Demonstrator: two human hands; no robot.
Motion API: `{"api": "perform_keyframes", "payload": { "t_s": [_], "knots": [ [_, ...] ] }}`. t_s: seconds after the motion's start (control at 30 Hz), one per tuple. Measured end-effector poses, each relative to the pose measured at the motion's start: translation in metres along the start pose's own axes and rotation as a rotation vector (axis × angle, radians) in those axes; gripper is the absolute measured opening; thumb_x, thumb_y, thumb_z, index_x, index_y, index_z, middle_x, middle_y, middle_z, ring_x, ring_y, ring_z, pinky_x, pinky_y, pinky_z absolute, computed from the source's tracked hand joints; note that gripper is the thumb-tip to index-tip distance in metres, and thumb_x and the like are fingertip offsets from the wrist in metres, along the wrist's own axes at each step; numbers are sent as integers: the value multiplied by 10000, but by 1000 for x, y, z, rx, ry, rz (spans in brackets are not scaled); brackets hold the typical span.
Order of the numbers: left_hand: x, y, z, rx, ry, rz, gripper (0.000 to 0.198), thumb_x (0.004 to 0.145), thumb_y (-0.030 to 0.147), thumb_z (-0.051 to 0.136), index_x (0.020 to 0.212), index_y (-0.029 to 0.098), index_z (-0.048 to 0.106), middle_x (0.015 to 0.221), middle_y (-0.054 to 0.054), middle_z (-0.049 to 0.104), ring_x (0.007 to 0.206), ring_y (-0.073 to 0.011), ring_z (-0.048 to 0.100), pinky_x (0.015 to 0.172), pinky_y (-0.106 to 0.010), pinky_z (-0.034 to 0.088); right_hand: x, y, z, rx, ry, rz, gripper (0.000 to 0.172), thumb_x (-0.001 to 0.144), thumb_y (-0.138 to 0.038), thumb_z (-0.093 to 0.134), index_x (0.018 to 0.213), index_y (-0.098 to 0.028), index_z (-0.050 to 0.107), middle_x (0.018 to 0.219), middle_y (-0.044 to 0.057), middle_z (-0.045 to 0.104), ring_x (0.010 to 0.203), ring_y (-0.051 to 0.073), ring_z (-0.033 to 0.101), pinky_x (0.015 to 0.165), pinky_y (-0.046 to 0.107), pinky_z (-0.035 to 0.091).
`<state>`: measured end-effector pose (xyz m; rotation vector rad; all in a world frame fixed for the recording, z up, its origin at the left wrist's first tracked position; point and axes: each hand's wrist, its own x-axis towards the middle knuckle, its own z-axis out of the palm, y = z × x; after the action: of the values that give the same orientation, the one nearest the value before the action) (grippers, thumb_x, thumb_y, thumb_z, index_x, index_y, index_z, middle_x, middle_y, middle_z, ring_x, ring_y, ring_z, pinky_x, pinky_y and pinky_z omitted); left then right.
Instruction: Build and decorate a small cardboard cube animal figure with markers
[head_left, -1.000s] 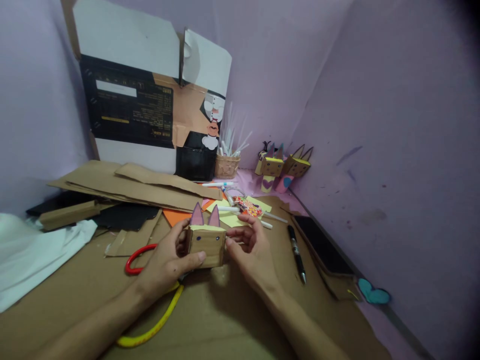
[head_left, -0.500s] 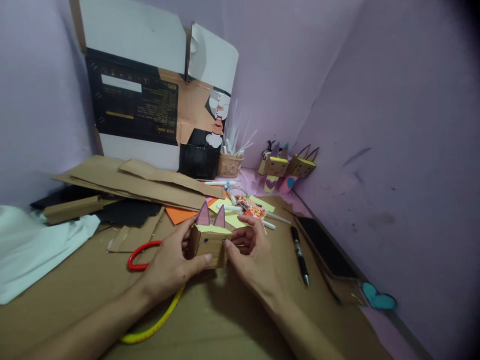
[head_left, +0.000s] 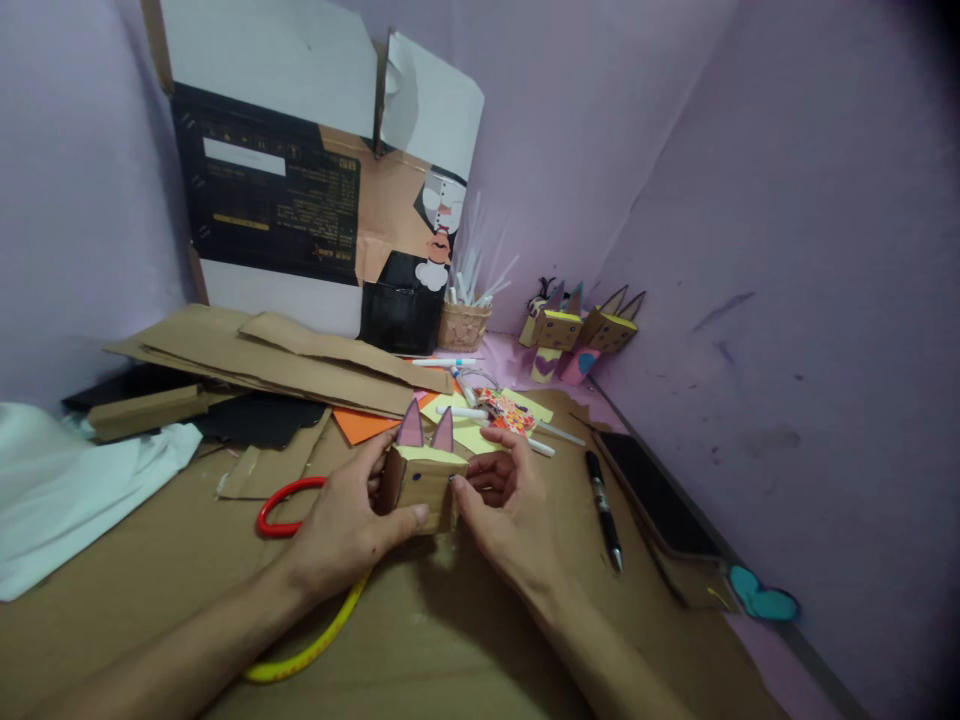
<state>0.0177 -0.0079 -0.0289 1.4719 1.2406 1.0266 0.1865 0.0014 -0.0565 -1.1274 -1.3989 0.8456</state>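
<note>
A small cardboard box head (head_left: 422,487) with a yellow top and two pink-lined pointed ears is held just above the brown cardboard work surface (head_left: 450,650). My left hand (head_left: 341,530) grips its left side, thumb along the lower front edge. My right hand (head_left: 504,510) holds its right side, fingers curled behind and thumb at the front corner. Red-handled scissors (head_left: 285,505) and a yellow strip (head_left: 315,645) lie partly hidden under my left hand.
A black pen (head_left: 604,508) and a dark phone (head_left: 654,492) lie to the right. Finished cardboard figures (head_left: 577,335) stand in the far corner beside a basket of white sticks (head_left: 463,322). Cardboard sheets (head_left: 262,355), a printed box panel (head_left: 300,190) and white cloth (head_left: 67,490) fill the left.
The box head has been turned slightly between both hands and shifted a little to the right. Both hands keep their grip.
</note>
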Motion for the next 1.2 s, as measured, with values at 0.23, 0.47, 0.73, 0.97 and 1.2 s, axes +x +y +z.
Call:
{"api": "perform_keyframes", "payload": {
  "t_s": [0.23,0.47,0.73,0.97,1.2],
  "knots": [
    [1,0,0,23,6,11,636,667,286,716,1248,171,486,1153,-116,652,1002,-303,649,820,-377,550,0,1,1,25,11,6,428,738,-192,637,1107,-254,429,764,-26,575,622,131,603,532,240,509],
    [0,-3,0,12,0,3,631,676,285,718,1252,186,479,1162,-93,652,1009,-283,647,813,-342,550,0,-1,1,16,13,20,438,732,-197,648,1111,-252,434,768,-25,576,625,131,610,542,243,519],
    [2,-5,0,3,4,5,684,676,299,726,1288,177,445,1202,-110,627,1026,-285,639,839,-351,541,0,-2,1,16,24,25,430,731,-205,648,1104,-251,438,756,-27,587,621,138,619,548,254,527],
    [2,-5,0,-11,3,8,727,660,303,738,1304,164,432,1194,-122,631,1015,-286,645,836,-353,543,0,1,1,3,39,18,436,734,-211,653,1113,-255,441,769,-24,594,623,135,621,554,253,527],
    [3,-6,0,-78,-15,-21,758,659,306,740,1315,148,395,1209,-138,622,1027,-284,640,834,-338,543,0,-1,-1,55,11,31,405,746,-208,625,1108,-253,448,793,-16,594,654,138,626,581,259,529]
  ]
}}
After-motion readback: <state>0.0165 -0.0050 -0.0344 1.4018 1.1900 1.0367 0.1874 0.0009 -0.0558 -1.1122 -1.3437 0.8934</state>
